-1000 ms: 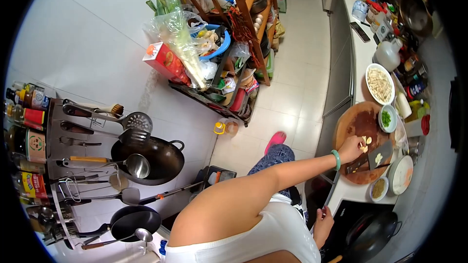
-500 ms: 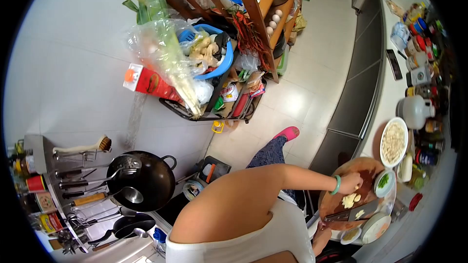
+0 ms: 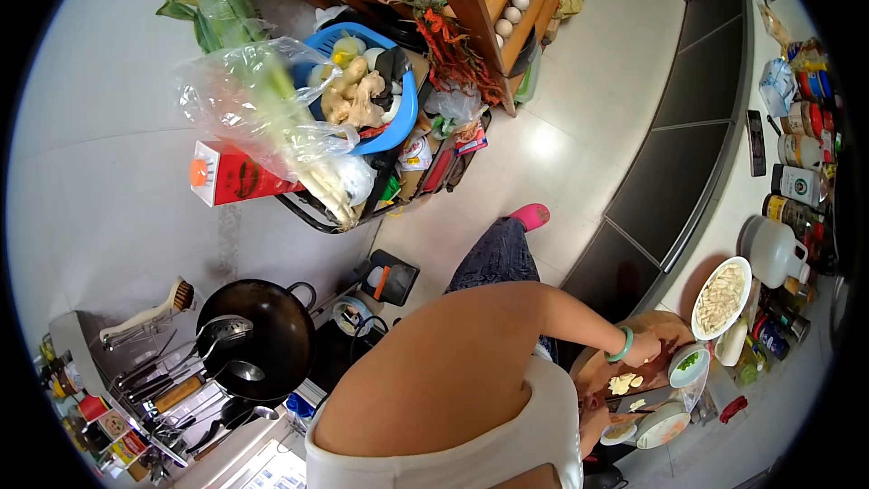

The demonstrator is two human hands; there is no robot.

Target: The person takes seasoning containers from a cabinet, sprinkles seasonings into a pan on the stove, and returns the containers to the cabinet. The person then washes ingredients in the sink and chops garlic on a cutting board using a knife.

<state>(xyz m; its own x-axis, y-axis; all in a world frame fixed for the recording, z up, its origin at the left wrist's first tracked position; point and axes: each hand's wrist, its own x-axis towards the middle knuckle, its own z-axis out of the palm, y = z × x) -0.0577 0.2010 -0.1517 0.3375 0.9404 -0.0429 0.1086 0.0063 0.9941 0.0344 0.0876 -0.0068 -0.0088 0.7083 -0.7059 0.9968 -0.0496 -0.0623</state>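
Observation:
My left hand (image 3: 643, 349), with a green bangle at the wrist, rests on the round wooden cutting board (image 3: 593, 367). Its fingers are curled down, and whatever they hold is too small to make out. Beside it lie pale yellow slices (image 3: 625, 384). My right hand (image 3: 593, 424) is closed round the handle of a kitchen knife (image 3: 641, 410), whose blade lies low over the board and is partly hidden. A small bowl of chopped greens (image 3: 688, 363) stands just beyond my left hand. Near the knife are a white bowl (image 3: 663, 426) and a small dish (image 3: 619, 433).
An oval dish of pale strips (image 3: 721, 297) stands farther along the counter, by a white jug (image 3: 775, 252) and several jars. A phone (image 3: 756, 143) lies there too. Behind are a wok (image 3: 256, 340), hanging utensils and a shelf with eggs (image 3: 512, 14).
The view has shifted and tilted, so the board and counter sit lower in it. My left hand stays on the board, and my right hand still holds the knife.

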